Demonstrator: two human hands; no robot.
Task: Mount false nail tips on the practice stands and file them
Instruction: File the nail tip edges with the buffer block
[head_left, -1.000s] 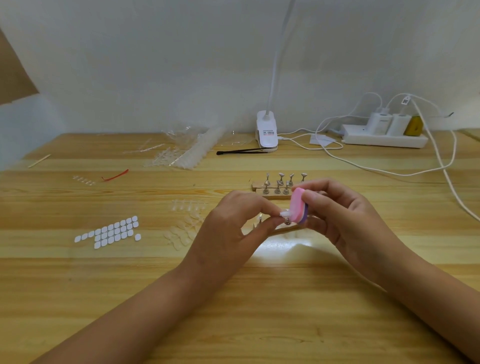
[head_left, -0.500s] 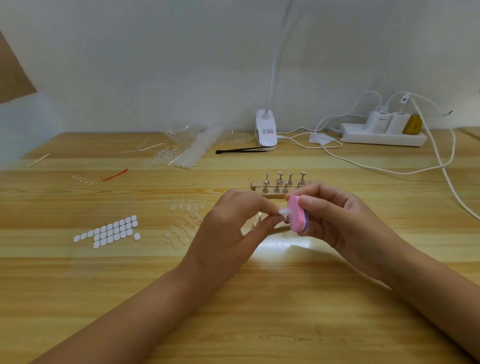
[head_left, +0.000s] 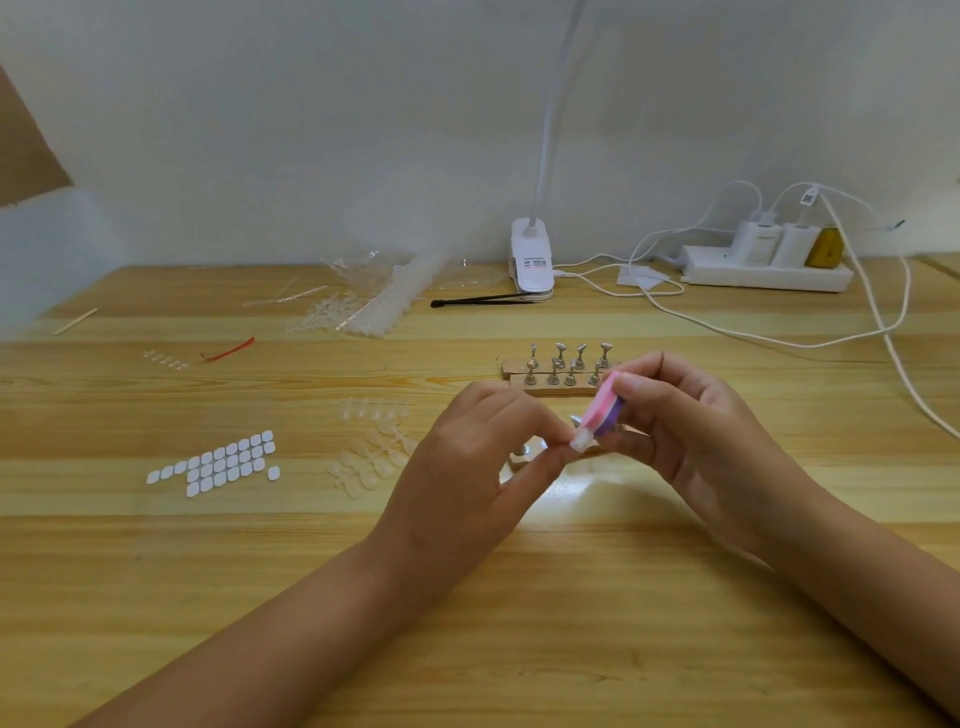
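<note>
Just in front of the rack of stands (head_left: 563, 370), the left hand (head_left: 467, 457) pinches a nail tip (head_left: 580, 440) in its fingers; the fingers of the right hand (head_left: 691, 431) grip a pink file (head_left: 601, 409) against it. Short, light strokes (tip held steady) seem best.

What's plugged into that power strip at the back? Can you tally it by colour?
White chargers: 2
Yellow plug: 1
Total: 3
</note>
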